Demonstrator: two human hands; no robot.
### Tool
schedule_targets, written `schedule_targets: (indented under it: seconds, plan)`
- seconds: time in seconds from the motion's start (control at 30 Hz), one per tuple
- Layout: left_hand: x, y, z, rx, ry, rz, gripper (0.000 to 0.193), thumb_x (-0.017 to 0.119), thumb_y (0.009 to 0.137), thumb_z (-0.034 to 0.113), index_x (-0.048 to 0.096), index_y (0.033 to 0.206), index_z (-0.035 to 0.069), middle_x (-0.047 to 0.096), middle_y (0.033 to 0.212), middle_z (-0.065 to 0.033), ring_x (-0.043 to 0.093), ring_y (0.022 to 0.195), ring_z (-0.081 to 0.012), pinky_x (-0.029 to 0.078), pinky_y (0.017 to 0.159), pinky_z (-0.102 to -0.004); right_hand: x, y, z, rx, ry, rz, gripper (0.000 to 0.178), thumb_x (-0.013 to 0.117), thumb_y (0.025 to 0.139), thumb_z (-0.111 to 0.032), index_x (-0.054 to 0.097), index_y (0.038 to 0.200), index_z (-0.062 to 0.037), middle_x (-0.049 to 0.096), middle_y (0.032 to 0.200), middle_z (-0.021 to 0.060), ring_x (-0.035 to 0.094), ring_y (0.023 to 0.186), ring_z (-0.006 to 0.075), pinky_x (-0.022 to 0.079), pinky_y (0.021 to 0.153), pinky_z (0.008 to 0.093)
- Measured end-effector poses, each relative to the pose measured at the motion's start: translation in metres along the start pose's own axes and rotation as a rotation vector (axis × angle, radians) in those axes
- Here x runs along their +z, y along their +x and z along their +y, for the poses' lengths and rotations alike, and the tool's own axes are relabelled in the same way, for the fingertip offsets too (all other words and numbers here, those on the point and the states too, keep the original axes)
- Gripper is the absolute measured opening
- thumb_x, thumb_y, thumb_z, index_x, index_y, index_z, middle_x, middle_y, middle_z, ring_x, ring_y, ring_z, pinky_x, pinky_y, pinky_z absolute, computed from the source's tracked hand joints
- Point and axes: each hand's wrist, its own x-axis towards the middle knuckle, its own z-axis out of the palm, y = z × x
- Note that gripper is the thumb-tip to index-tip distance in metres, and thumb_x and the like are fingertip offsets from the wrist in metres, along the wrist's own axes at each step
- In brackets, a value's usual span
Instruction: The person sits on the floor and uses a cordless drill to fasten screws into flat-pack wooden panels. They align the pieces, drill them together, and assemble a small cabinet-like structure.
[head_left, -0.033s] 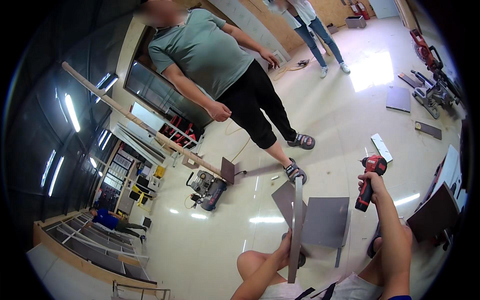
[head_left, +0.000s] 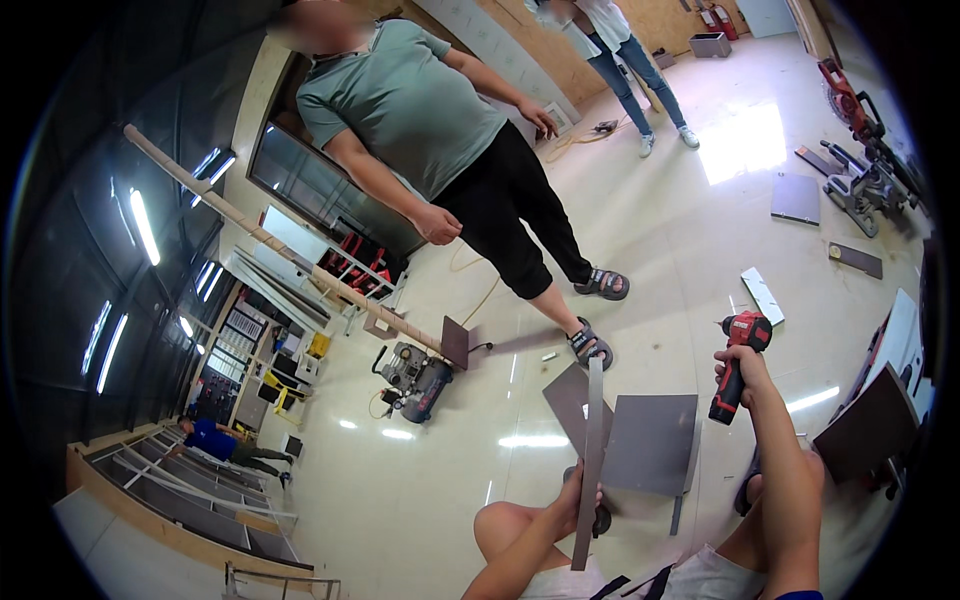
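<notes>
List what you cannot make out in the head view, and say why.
Left hand: partly hidden in the head view by the long, narrow grey panel.
Trigger of the red-and-black handheld power drill: head view, covered by the right hand.
Whether the drill carries a bit: head view, too small.
Head of the person in a white shirt and blue jeans: cut off by the head view's upper edge.

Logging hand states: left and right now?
Left hand: closed, holding the strip.
Right hand: closed, grip around the handle of the drill.
</notes>
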Motion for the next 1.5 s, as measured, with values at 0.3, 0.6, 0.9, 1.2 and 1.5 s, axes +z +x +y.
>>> schedule_targets:
  seconds: [0.3,0.6,0.9,1.2,1.5]
  plan:
    - [0.032,0.002,-0.013,-0.045,-0.297,-0.584,0.032,0.058,0.098,0.034,0.047,0.095,0.004,0.049,0.07,-0.0067,0.051,0.064,-0.0169,0.047,0.061,-0.0277,-0.011,-0.004,-0.007,-0.023,-0.038,-0.002,0.024,0.062,0.075,-0.005,0.05,0.096,-0.003,0.061,0.081,0.0106,0.061,0.061,0.018,0.053,0.054,0.0353]
    - [0.106,-0.047,0.015,-0.06,-0.214,-0.443,0.019,0.052,0.101,0.023,0.048,0.091,0.008,0.048,0.07,-0.0011,0.046,0.061,-0.0124,0.04,0.058,-0.0239,-0.012,-0.004,-0.008,-0.034,-0.019,-0.008,0.025,0.062,0.075,-0.005,0.05,0.097,-0.0044,0.062,0.082,0.0103,0.061,0.062,0.0182,0.053,0.054,0.0356]
    - [0.087,-0.04,0.006,-0.085,-0.29,-0.466,0.025,0.056,0.099,0.032,0.049,0.095,0.008,0.052,0.073,-0.0025,0.051,0.064,-0.0152,0.045,0.062,-0.0279,-0.011,-0.003,-0.006,-0.027,-0.006,-0.012,0.026,0.063,0.075,-0.004,0.05,0.097,-0.0053,0.061,0.077,0.009,0.061,0.06,0.0183,0.053,0.053,0.0353]
    - [0.087,-0.028,0.023,-0.194,-0.343,-0.709,0.027,0.059,0.097,0.032,0.052,0.102,0.006,0.056,0.075,-0.008,0.057,0.074,-0.0213,0.049,0.07,-0.0342,-0.015,0.009,0.0,-0.06,-0.023,0.019,0.021,0.065,0.076,-0.006,0.052,0.092,-0.006,0.06,0.075,0.0089,0.06,0.057,0.0184,0.053,0.053,0.0342]
    - [0.031,0.0,-0.008,-0.089,-0.377,-0.793,0.038,0.047,0.101,0.044,0.049,0.102,0.005,0.054,0.081,-0.0074,0.057,0.075,-0.0221,0.045,0.071,-0.0356,-0.006,-0.008,-0.008,-0.016,-0.028,-0.037,0.02,0.065,0.077,-0.008,0.056,0.094,-0.0022,0.065,0.084,0.0104,0.065,0.067,0.0182,0.055,0.06,0.0348]
